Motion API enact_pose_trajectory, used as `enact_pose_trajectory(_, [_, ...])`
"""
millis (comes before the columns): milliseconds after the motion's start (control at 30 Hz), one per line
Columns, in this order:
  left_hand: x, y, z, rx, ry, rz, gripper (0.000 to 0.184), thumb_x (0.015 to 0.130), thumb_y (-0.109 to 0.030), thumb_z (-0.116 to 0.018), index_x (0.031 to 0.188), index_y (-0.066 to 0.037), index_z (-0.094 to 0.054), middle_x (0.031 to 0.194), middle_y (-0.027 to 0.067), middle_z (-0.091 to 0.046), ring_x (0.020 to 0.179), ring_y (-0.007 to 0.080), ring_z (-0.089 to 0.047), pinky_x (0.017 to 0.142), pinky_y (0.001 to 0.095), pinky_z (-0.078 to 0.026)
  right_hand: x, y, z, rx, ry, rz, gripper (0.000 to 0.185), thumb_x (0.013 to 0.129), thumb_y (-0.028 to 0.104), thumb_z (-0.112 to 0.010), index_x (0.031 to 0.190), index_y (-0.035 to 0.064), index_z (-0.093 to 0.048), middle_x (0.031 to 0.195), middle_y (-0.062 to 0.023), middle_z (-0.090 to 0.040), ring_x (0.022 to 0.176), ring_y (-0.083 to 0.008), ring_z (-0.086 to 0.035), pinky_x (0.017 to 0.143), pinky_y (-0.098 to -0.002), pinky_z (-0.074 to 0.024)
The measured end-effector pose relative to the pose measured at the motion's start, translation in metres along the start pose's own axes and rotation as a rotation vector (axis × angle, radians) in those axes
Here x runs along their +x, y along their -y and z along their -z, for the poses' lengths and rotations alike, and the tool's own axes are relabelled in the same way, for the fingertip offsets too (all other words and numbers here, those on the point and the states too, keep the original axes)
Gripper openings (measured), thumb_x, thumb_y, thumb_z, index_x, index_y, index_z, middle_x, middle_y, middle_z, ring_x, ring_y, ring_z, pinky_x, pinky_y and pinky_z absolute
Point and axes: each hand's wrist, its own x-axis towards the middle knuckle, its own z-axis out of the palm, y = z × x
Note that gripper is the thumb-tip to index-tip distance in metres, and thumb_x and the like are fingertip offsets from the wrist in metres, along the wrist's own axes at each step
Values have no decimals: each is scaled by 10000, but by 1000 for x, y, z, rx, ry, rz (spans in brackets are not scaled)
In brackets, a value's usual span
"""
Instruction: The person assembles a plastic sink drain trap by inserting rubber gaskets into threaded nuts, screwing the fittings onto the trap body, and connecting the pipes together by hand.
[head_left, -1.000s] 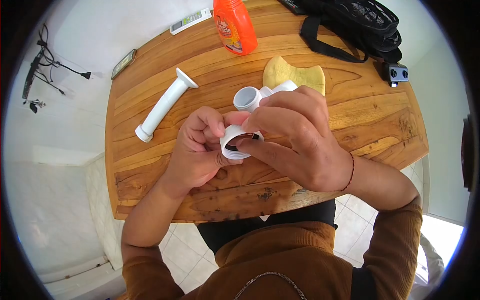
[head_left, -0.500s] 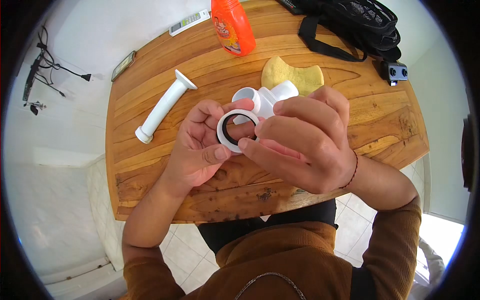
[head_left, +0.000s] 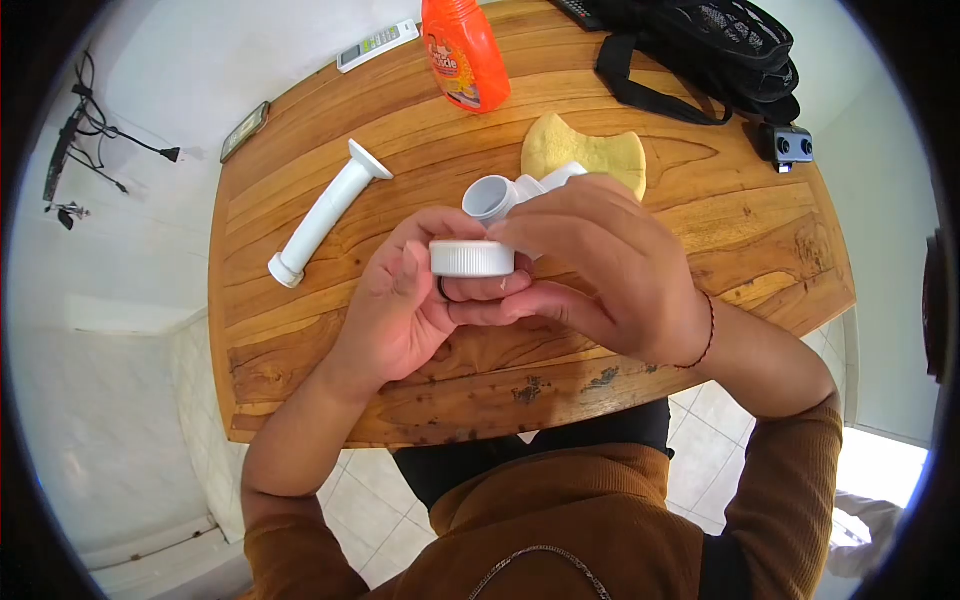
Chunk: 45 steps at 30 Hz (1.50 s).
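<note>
My left hand (head_left: 395, 290) is closed around a white ribbed plastic slip nut (head_left: 472, 259), which is tipped so its ridged side faces me. Just below the nut's left edge shows a thin black arc (head_left: 442, 288); whether it is the rubber seal cannot be told. My right hand (head_left: 610, 270) is closed at the nut's right side, its fingertips at the rim and its thumb beneath, against the left fingers. Behind my hands lies a white branched pipe fitting (head_left: 490, 198), partly hidden by the right hand.
A white flanged pipe (head_left: 325, 220) lies to the left on the wooden table (head_left: 300, 360). Beyond are a yellow scalloped cloth or sponge (head_left: 590, 155), an orange bottle (head_left: 466, 55), a white remote (head_left: 377, 46), a phone (head_left: 245, 132), a black bag (head_left: 700, 60) and a small camera-like device (head_left: 788, 146).
The slip nut has turned from showing its open face and black inner ring to showing its ribbed side. My right fingers have shifted over its right edge.
</note>
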Motion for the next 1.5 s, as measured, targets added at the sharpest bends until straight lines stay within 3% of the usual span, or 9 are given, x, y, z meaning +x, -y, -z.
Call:
enact_pose_trajectory(67, [-2,-2,-4,27,-54,45,548,1061,-463,-483,1380,-22,-416,1329,212,-600,1245,294,-638,963,461,-610,-4,1,-4,252,15,-242,505,768,148,-853,1225,31,-670,1118,-142,-702,936,-275,-696,825,-344,-535])
enact_pose_trajectory(133, [-3,-2,-13,314,-262,39,620,1080,-559,-300,1319,-10,-458,1231,206,-665,1060,282,-727,726,361,-656,-2,0,-3,315,35,-277,462,815,117,-822,1239,21,-666,1113,-141,-706,934,-251,-701,830,-325,-544])
enact_pose_trajectory(333, [-5,-10,-13,395,-137,76,578,1078,-506,-424,1216,35,-571,1052,197,-725,814,227,-761,612,262,-589,-4,-1,-2,675,127,-581,310,987,51,-655,1286,-28,-635,1143,-103,-708,1014,-153,-678,887,-289,-542])
enact_pose_trajectory(867, [-5,-10,-7,384,-157,126,534,1076,-448,-492,1172,55,-643,936,149,-720,669,132,-682,598,250,-561,-6,-3,-10,890,80,-757,275,1010,-7,-599,1278,-69,-617,1174,-86,-702,1061,-122,-670,930,-247,-546])
enact_pose_trajectory(1067, [-3,-14,-11,330,-142,141,534,1088,-445,-454,1248,45,-594,1010,170,-717,735,176,-717,633,272,-595,-5,-4,-11,910,19,-722,280,1037,63,-590,1296,-44,-596,1163,-93,-699,1065,-134,-664,937,-275,-536])
enact_pose_trajectory(1200, [-2,-18,-12,474,-232,-85,385,1108,-244,-444,1370,36,-475,1231,217,-664,851,234,-750,731,300,-628,-1,-14,1,777,-34,-702,270,1059,105,-562,1289,-32,-594,1132,-77,-694,1027,-125,-662,935,-269,-527])
enact_pose_trajectory(1267, [1,-17,-1,910,-355,-467,411,1084,-133,-478,1452,23,-384,1342,234,-606,961,244,-742,862,310,-589,3,-25,10,621,-181,-640,267,1072,141,-544,1279,-18,-596,1117,-63,-687,984,-118,-657,914,-271,-520])
enact_pose_trajectory(1367, [11,-17,10,1183,-398,-637,492,1070,-71,-477,1516,9,-286,1454,242,-521,1138,280,-692,989,322,-508,3,-50,8,505,-297,-669,256,1074,175,-542,1246,-5,-601,1085,-48,-680,946,-114,-654,877,-274,-516])
enact_pose_trajectory(1500, [17,-2,11,1082,-314,-611,522,1075,-72,-463,1540,1,-238,1505,244,-472,1270,312,-620,1076,349,-428,-10,-75,-1,563,-380,-784,234,1070,189,-543,1201,4,-602,1035,-40,-668,924,-106,-654,828,-249,-514])
